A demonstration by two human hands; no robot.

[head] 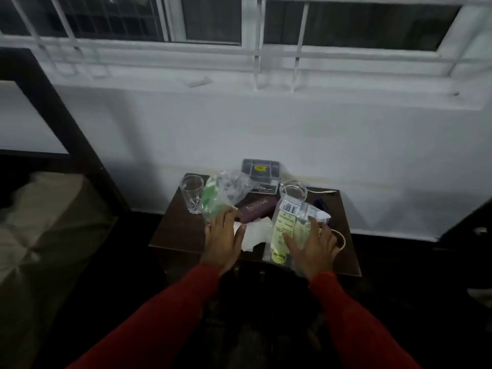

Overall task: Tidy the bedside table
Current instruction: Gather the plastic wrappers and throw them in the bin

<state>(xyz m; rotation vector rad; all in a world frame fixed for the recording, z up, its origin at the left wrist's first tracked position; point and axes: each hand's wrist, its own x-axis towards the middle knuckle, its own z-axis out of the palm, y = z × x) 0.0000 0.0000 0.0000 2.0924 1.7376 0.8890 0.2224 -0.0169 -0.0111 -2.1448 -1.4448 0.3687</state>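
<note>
Here both hands reach in with fingers spread: left hand (223, 237) nearing the green-filled clear bag (217, 197), right hand (312, 247) on the labelled packet (290, 225). Gather the light wrappers first, avoiding the tumbler (192, 191).

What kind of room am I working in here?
Likely a bedroom: a small dark table cluttered with glasses, packets and a case stands against a white wall under a barred window, with what looks like bedding to the left.

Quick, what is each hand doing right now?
Left hand: open, fingers spread over the white paper.
Right hand: open, fingers resting on the clear packet.
</note>
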